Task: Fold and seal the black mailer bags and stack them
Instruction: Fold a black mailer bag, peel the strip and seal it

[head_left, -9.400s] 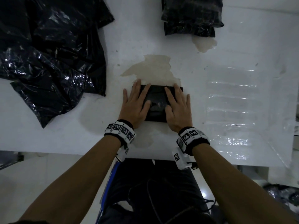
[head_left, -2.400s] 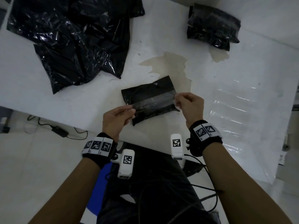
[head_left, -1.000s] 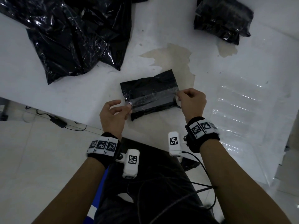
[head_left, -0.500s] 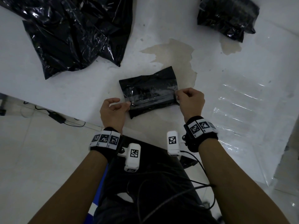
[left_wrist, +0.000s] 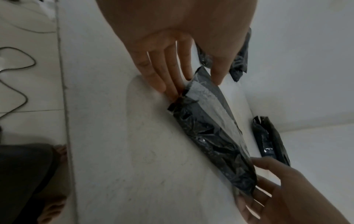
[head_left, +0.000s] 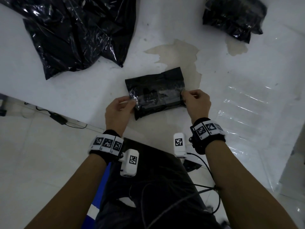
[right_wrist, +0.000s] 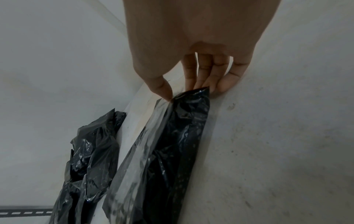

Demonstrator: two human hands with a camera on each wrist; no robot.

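Observation:
A folded black mailer bag (head_left: 155,80) lies on the white table (head_left: 92,90) near its front edge. A strip of clear tape (head_left: 158,95) stretches across the bag's near half. My left hand (head_left: 132,101) pinches the tape's left end at the bag's left edge. My right hand (head_left: 184,96) pinches the right end at the bag's right edge. The left wrist view shows the bag (left_wrist: 210,136), the tape (left_wrist: 208,98) over it and my left fingers (left_wrist: 172,78) at its end. In the right wrist view my thumb and fingers (right_wrist: 201,78) nip the tape (right_wrist: 145,136) at the bag's (right_wrist: 178,136) corner.
A heap of loose black mailer bags (head_left: 74,30) covers the table's far left. A stack of folded bags (head_left: 234,15) sits at the far right. A clear plastic sheet (head_left: 247,121) lies to the right. A brownish stain (head_left: 175,52) is behind the bag. Cables (head_left: 59,119) lie on the floor.
Earlier both hands pressed flat on the folded bag. Since then they have taken a tape strip by its ends and lowered it closer onto the bag over the last second.

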